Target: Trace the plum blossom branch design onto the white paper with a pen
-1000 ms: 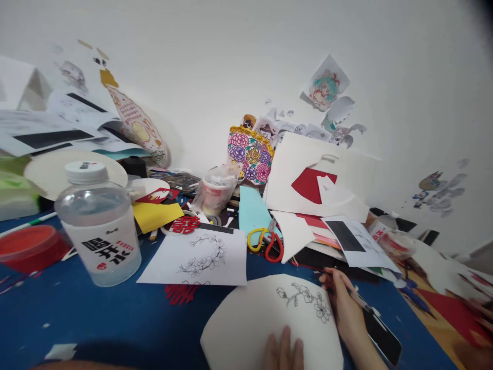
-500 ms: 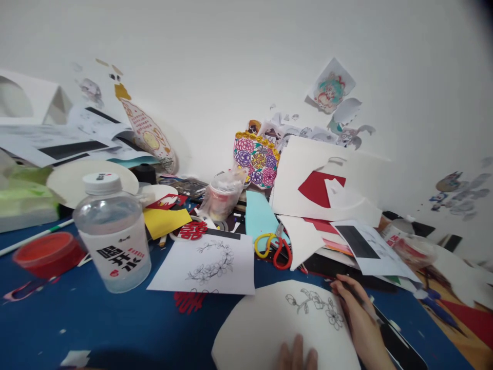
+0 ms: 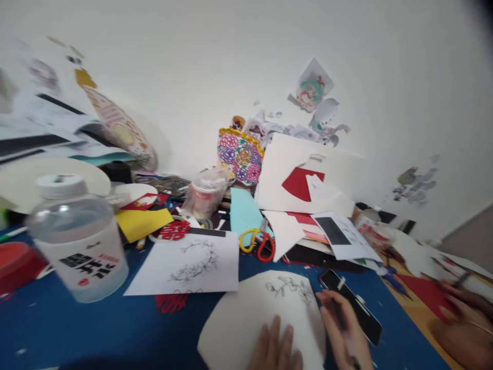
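Note:
A white fan-shaped sheet lies at the bottom centre, with a branch of flowers drawn in dark line near its top right. My left hand rests on the sheet, fingers spread and flat. At the sheet's right edge, my right hand is closed round a dark pen, partly blurred. Just left of the sheet, a printed page with a flower wreath lies on the blue table.
A large plastic bottle stands at left. Red and yellow scissors lie behind the sheet. A phone is beside my right hand. Another person's hands work near red paper at far right.
The view has swung to the right, bringing another person's hands into sight. My left hand now shows further up the sheet. My right hand still holds the pen, and more of the phone is visible.

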A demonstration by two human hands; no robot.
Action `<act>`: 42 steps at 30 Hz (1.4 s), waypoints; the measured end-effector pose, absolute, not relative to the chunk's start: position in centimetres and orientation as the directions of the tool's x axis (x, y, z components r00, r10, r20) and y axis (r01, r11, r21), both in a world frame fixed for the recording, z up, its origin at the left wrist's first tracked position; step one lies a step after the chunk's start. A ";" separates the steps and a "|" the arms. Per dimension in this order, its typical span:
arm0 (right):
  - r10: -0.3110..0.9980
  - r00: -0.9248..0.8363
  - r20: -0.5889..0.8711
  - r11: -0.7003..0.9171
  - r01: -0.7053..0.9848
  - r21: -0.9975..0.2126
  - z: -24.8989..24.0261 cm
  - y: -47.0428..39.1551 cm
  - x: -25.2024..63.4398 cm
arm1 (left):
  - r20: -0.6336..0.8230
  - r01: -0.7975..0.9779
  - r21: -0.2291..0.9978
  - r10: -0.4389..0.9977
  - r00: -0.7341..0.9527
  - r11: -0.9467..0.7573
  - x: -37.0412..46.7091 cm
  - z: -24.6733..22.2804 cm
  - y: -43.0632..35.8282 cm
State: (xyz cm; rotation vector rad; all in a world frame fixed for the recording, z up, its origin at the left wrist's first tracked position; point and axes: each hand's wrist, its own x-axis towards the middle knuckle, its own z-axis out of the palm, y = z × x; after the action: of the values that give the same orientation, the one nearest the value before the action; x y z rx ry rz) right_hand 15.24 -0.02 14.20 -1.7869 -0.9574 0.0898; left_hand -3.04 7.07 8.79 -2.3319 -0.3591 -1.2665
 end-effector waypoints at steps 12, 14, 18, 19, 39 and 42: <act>0.768 0.295 0.568 -0.107 0.934 -0.341 12.5 -1.6 10.0 | 0.609 0.273 -0.271 0.056 0.791 -0.923 -6.5 11.6 7.8; 0.799 0.236 0.553 -0.054 0.944 -0.326 13.4 -1.2 10.5 | 0.534 0.225 -0.199 0.087 0.841 -0.954 -7.7 10.4 8.7; 0.861 0.107 0.498 0.043 0.959 -0.280 14.9 -0.2 11.7 | 0.403 0.123 -0.144 0.056 0.914 -0.982 -9.6 8.1 10.4; 0.874 0.079 0.480 0.062 0.960 -0.272 15.3 0.0 11.9 | 0.433 0.126 -0.172 0.039 0.901 -0.977 -9.8 7.7 10.5; 0.795 0.414 0.443 -0.158 0.846 -0.509 14.1 -0.3 14.3 | 0.669 0.202 -0.304 -0.058 0.741 -0.931 -9.4 7.7 9.8; 0.795 0.457 0.398 -0.190 0.812 -0.553 14.3 -0.3 14.2 | 0.653 0.206 -0.331 -0.066 0.755 -0.921 -9.3 7.9 9.9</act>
State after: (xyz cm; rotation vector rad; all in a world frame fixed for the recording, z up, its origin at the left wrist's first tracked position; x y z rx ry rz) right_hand 14.23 -0.25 14.34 -1.9828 -1.3393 -0.0284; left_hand -9.34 9.85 7.91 -2.5675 -0.1071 -0.9756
